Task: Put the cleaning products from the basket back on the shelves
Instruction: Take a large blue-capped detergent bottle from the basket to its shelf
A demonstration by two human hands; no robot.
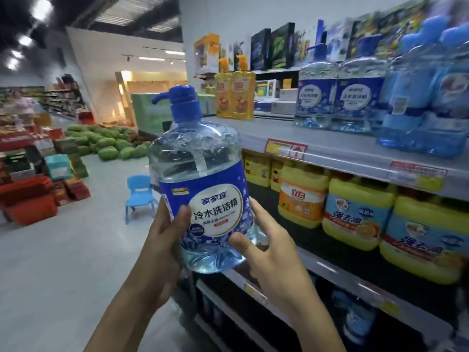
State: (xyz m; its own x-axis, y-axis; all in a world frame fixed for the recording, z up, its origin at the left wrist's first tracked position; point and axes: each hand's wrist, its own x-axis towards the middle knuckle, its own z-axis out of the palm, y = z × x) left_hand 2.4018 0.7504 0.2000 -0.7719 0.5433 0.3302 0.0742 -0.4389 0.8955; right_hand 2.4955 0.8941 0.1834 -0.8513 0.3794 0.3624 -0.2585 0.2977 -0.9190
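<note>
Head view:
- Item: blue pump bottle of clear dish liquid, upright, carried in the air in front of the shelving, below the level of the top shelf. The basket is not in view.
- Left hand: wrapped round the bottle's lower left side, thumb pressed on the label.
- Right hand: cupping the lower right side, thumb on the front near the base, fingers curled behind.
- Destination, judged: the top shelf, where two matching blue bottles stand; bare shelf shows between them and the yellow pump bottles.
- Lower shelf: yellow tubs, a different product, so probably not the place.
- Handling note: the bottle looks full and heavy; both hands low on the body suit the lift.
- Method advised: raise the base clear of the shelf edge and its price tags, set it down just beside the matching bottles, label outward.
- Risk: the pump spout sticks out to the left and could catch the yellow bottles; the wet-looking plastic may slip.
</note>
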